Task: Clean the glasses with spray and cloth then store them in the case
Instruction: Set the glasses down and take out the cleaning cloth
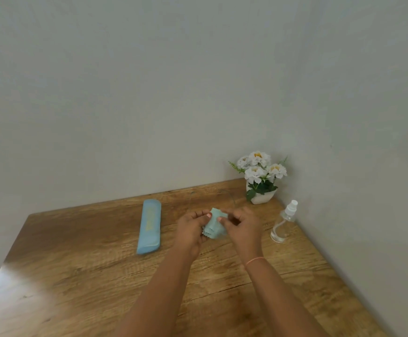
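Wood-grain counter (pixel 76 276) set into a corner, plain pale grey walls (pixel 149 93) met behind and at the right, soft glare seen on the left, potted white flowers (pixel 261 177) placed in the corner

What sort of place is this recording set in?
Most likely a room at home, perhaps a desk corner: a wood-grain table set into the corner of two plain walls, with a small pot of white flowers and a glasses case on it.
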